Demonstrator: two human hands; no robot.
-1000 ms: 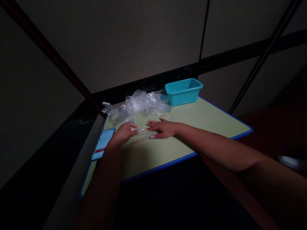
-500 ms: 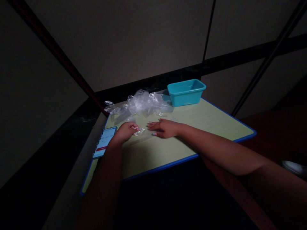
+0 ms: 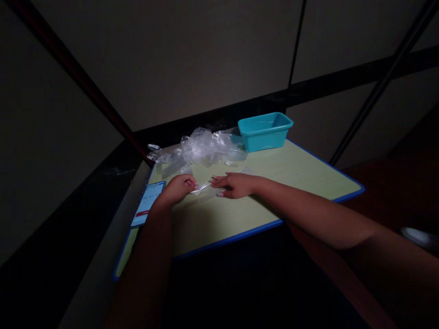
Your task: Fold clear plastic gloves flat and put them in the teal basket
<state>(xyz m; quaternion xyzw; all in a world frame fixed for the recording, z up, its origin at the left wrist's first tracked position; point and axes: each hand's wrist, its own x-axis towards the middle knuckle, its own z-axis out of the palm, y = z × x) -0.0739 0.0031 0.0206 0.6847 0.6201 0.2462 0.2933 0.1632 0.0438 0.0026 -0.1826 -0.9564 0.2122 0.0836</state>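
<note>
Pinching one end of a small clear plastic piece (image 3: 202, 187) with the curled left hand (image 3: 178, 189), at mid-frame on the table (image 3: 291, 173). Pressing its other end flat under the spread fingers of the right hand (image 3: 235, 185), just to the right. Hands close together, not touching, the strip stretched between them. Lying at the table's left edge, just left of the left hand: a lit phone (image 3: 148, 203). Heaped above the hands: crumpled clear plastic (image 3: 202, 148). Standing right of that heap, at the far edge: a teal bin (image 3: 265, 131).
</note>
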